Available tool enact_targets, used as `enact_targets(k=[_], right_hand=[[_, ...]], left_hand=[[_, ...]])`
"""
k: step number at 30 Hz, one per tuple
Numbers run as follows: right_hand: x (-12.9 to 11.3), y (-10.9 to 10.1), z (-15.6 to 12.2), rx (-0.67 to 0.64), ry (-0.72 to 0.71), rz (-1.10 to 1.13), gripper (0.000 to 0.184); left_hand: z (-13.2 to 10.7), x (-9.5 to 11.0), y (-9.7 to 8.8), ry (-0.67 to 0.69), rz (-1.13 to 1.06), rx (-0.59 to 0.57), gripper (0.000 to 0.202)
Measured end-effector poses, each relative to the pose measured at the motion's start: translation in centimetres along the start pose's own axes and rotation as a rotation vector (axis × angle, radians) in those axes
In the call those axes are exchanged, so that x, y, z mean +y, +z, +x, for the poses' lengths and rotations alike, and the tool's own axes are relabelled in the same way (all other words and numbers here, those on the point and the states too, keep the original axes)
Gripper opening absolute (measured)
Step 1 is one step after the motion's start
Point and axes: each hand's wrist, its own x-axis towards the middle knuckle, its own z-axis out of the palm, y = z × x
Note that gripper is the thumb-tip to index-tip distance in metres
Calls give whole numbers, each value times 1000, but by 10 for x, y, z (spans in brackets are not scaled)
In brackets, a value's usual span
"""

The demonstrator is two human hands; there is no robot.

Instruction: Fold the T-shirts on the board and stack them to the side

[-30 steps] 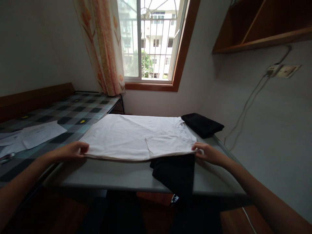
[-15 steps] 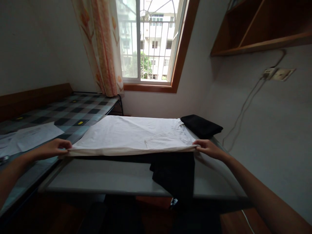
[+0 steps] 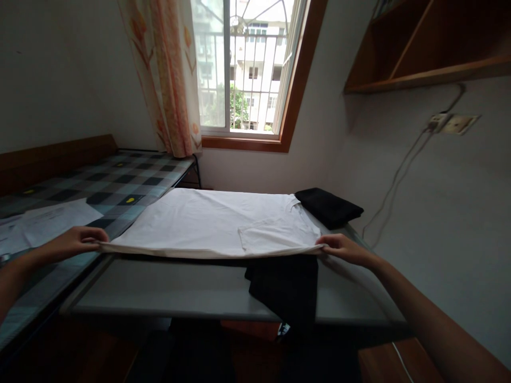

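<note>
A white t-shirt (image 3: 207, 221) lies spread across a grey table (image 3: 167, 290), folded along its near edge. My left hand (image 3: 74, 240) pinches the shirt's near left corner, out past the table's left edge. My right hand (image 3: 341, 247) pinches the near right corner by the collar end. The near edge is stretched taut between both hands, slightly above the tabletop. A black garment (image 3: 285, 287) lies under the shirt and hangs over the table's front edge.
A folded black cloth (image 3: 329, 206) sits at the table's far right corner. Left of the table is a bed with a checked cover (image 3: 120, 183) and white papers (image 3: 51, 218). A window, a curtain, a wall shelf and a socket with a cable are behind.
My left hand has moved left, pulling the shirt's near edge out taut and wider. The edge lifted half a second ago and now sits slightly lower.
</note>
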Motion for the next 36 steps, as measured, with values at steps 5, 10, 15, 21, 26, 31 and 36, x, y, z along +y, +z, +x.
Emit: enact_targets(k=[5,10,15,21,26,31,36], right_hand=[[-7,-4,11,96,25,35,48],[-13,-11,22,107,26,54,47],[-20,-32,39,52,47,84,45],[-17,-45,93,261,48,-31,31],[-8,-4,125,506,294,-405,36],[-21,56,130,696,169,-712,38],[-32,101,126,550,-281,-761,44]], left_hand=[[26,8,-6,42,-208,136,71],[52,32,-2,9,-399,249,61],[81,61,6,36,-464,330,44],[123,68,23,129,-190,617,36],[122,69,62,111,171,592,43],[93,92,139,568,224,437,26],[70,107,186,877,304,59,35]])
